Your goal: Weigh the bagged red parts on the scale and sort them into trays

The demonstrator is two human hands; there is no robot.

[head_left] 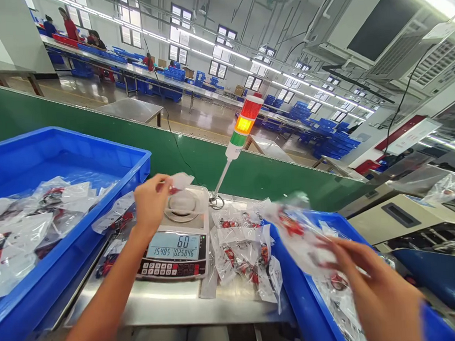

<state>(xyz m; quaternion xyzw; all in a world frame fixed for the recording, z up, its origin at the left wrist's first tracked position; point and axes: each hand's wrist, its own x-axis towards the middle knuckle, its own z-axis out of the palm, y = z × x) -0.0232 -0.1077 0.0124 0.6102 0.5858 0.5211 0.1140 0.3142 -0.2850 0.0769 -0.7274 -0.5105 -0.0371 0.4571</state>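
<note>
My left hand [152, 202] pinches a small clear plastic bag [181, 180] with a bit of red in it, above the pan of a digital scale [178, 252]. The scale's display reads 60 in its top row. On the right, my right hand [374, 280] grips a clear bag with red parts [291, 225], blurred by motion, over the near side of the right blue bin [294, 284]. Several bagged red parts [243, 251] lie on the metal table between the scale and that bin. More bags [117, 214] lie left of the scale, partly behind my left arm.
A large blue bin [136, 170] on the left holds many similar bags. Behind the scale rises a signal light [244, 124] with its amber section lit, in front of a green partition [196, 157]. A beige machine [398, 217] stands at the right. People work at far benches.
</note>
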